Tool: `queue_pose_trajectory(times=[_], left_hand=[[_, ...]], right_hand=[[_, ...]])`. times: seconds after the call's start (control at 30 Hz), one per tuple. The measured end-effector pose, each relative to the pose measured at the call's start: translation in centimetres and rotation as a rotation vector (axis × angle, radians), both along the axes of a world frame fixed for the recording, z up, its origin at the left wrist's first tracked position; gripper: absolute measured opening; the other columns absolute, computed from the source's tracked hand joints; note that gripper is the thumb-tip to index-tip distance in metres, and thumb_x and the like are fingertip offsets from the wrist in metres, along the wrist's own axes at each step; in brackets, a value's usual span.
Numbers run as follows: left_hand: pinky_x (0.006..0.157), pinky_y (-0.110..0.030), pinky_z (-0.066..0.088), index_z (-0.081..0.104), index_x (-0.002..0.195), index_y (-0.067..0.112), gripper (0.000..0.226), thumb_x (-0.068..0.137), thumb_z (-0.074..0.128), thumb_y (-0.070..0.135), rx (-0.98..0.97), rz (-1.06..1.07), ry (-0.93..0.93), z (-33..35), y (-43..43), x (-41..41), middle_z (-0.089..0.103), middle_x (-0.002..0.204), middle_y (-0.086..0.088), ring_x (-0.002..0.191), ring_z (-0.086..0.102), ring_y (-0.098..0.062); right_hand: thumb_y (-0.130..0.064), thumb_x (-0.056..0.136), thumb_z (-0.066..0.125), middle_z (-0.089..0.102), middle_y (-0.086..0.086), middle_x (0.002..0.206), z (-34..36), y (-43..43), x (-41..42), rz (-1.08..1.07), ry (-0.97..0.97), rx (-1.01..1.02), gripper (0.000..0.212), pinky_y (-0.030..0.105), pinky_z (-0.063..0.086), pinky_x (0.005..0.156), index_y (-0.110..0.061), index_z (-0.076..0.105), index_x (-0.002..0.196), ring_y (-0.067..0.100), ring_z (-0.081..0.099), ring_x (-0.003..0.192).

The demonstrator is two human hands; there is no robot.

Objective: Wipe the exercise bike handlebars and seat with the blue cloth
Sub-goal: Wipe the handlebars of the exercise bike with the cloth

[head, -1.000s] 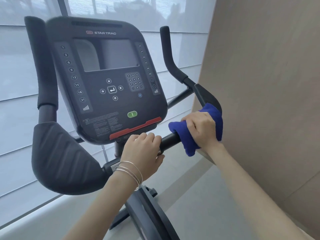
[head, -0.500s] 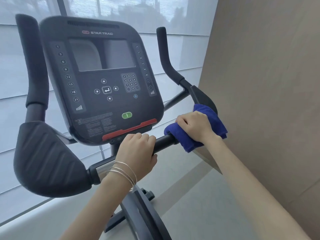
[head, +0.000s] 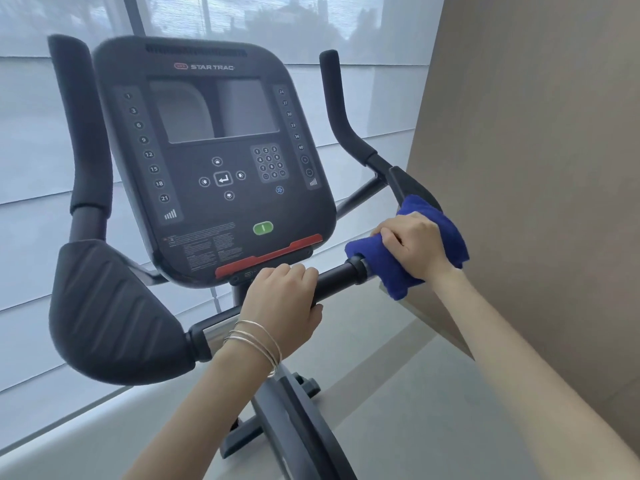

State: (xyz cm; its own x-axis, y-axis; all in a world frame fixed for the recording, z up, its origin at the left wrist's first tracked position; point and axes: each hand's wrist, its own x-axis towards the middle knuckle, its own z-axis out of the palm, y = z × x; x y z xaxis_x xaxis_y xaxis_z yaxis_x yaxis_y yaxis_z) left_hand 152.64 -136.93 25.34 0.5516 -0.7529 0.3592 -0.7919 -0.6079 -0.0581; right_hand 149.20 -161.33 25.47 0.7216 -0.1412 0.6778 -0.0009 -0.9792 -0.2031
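The black handlebar [head: 337,273] of the exercise bike runs across the middle of the view, with a wide elbow pad [head: 110,313] at the left and upright grips at both sides. My left hand [head: 282,299], with thin bangles on the wrist, grips the bar just below the console. My right hand [head: 414,245] grips the blue cloth [head: 384,263], which is wrapped around the bar's right end where the right pad sits. The seat is out of view.
The dark console [head: 214,157] with screen and keypad stands above the bar. A beige wall panel [head: 540,168] is close on the right, a shaded window [head: 31,140] behind. The bike's frame [head: 294,420] descends to a pale floor.
My right hand has slid the cloth a little along the right end of the bar. The left hand keeps its grip, and my view has shifted slightly.
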Motion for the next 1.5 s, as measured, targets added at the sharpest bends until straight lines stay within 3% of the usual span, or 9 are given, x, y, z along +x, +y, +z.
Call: queue_pose_trajectory(times=[0.17,0.4,0.57,0.73,0.87,0.97,1.2,1.33,1.5], left_hand=[[0.075,-0.027,0.034,0.047,0.101,0.021,0.024,0.090,0.041,0.041,-0.010,0.005,-0.027,-0.2,-0.1,-0.3,0.057,0.099,0.003,0.090,0.053,-0.020],[0.077,-0.030,0.040,0.050,0.112,0.025,0.044,0.085,0.042,0.059,0.013,0.030,-0.063,0.1,0.7,0.2,0.055,0.108,0.007,0.093,0.053,-0.019],[0.079,-0.030,0.039,0.039,0.126,0.023,0.055,0.086,0.038,0.062,0.009,0.003,-0.061,-0.5,0.8,-0.1,0.053,0.111,0.006,0.097,0.053,-0.020],[0.077,-0.031,0.038,0.032,0.135,0.025,0.057,0.088,0.040,0.056,-0.008,-0.011,-0.069,-0.8,0.7,-0.3,0.053,0.113,0.005,0.096,0.053,-0.021],[0.077,-0.031,0.038,0.030,0.136,0.026,0.056,0.089,0.039,0.056,0.002,-0.017,-0.080,-0.7,0.9,-0.2,0.055,0.113,0.005,0.094,0.054,-0.020],[0.080,-0.030,0.040,0.027,0.138,0.028,0.057,0.089,0.037,0.056,-0.002,-0.019,-0.086,-0.7,0.9,-0.2,0.055,0.115,0.007,0.095,0.054,-0.019],[0.077,-0.034,0.043,0.043,0.134,0.024,0.056,0.086,0.047,0.051,0.018,-0.008,-0.070,-0.2,1.0,-0.5,0.062,0.105,0.004,0.090,0.060,-0.023],[0.081,-0.032,0.041,0.027,0.140,0.028,0.057,0.090,0.039,0.051,0.014,-0.030,-0.071,-0.3,1.2,-0.2,0.055,0.116,0.006,0.098,0.056,-0.020],[0.082,-0.030,0.042,0.021,0.141,0.028,0.057,0.091,0.038,0.050,0.044,-0.052,-0.065,-0.4,1.4,-0.2,0.052,0.122,0.007,0.098,0.055,-0.019]], right_hand=[[-0.022,0.084,0.035,0.068,-0.002,0.075,-1.8,4.3,-0.4,-0.047,-0.177,0.095,0.034,0.037,0.042,0.077,-0.014,0.066,0.075,0.017,0.056,0.068],[-0.020,0.084,0.039,0.071,0.001,0.076,-0.8,2.8,-0.5,0.121,-0.100,-0.131,0.031,0.037,0.048,0.071,-0.011,0.069,0.081,0.022,0.061,0.068],[-0.015,0.084,0.035,0.070,0.003,0.069,-0.6,1.1,-0.5,0.037,-0.192,-0.025,0.036,0.042,0.049,0.072,-0.009,0.069,0.071,0.024,0.060,0.063],[-0.021,0.084,0.033,0.068,0.003,0.084,-4.0,5.3,-0.4,-0.149,-0.341,0.135,0.033,0.034,0.036,0.082,-0.011,0.065,0.083,0.019,0.056,0.080],[-0.019,0.083,0.036,0.070,0.002,0.075,-0.5,1.5,-0.8,0.015,-0.073,-0.068,0.035,0.039,0.045,0.074,-0.010,0.069,0.077,0.023,0.060,0.069],[-0.020,0.085,0.036,0.070,0.003,0.070,0.9,0.5,-0.3,-0.073,0.065,0.021,0.038,0.042,0.044,0.075,-0.011,0.070,0.073,0.025,0.057,0.066],[-0.026,0.086,0.039,0.070,-0.001,0.087,-4.0,6.5,-0.3,-0.120,-0.333,0.056,0.029,0.033,0.037,0.086,-0.015,0.066,0.085,0.016,0.059,0.083],[-0.023,0.083,0.038,0.071,0.000,0.074,-0.6,1.4,-0.5,0.067,-0.091,-0.103,0.034,0.034,0.045,0.075,-0.013,0.070,0.077,0.021,0.061,0.068],[-0.025,0.087,0.035,0.066,0.004,0.066,1.2,-0.4,0.1,-0.052,0.183,-0.067,0.038,0.040,0.045,0.073,-0.013,0.068,0.073,0.026,0.056,0.066]])
